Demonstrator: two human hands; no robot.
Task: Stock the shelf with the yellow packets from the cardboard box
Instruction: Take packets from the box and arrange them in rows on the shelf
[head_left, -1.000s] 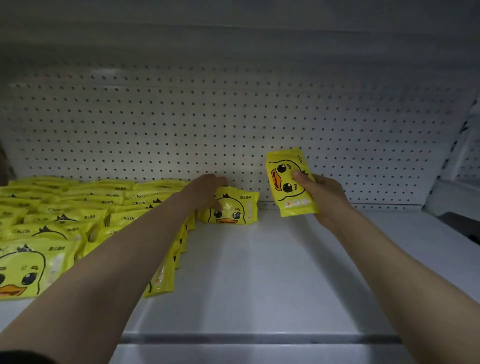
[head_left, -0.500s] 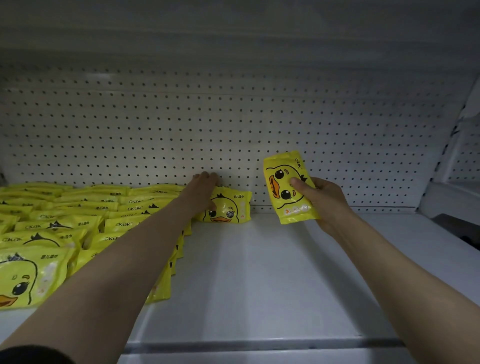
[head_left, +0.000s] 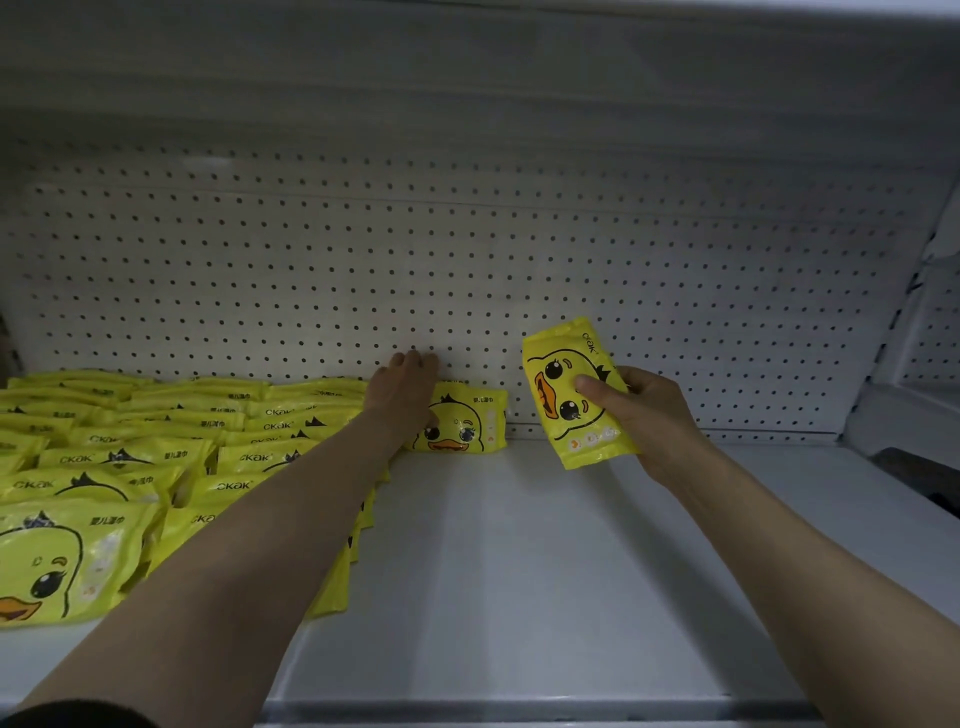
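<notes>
Left hand (head_left: 402, 387) rests on a duck-print packet (head_left: 462, 423) leaning against the far pegboard (head_left: 467, 270), fingers fairly straight. Right hand (head_left: 641, 415) grips another yellow packet (head_left: 574, 395) above the shelf (head_left: 519, 545). Risk imo: that lone leaner slides flat once let go, since nothing braces its right side.

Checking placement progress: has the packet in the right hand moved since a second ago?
No real move. The held packet stays up in the right hand, right of the packet standing against the pegboard.
</notes>
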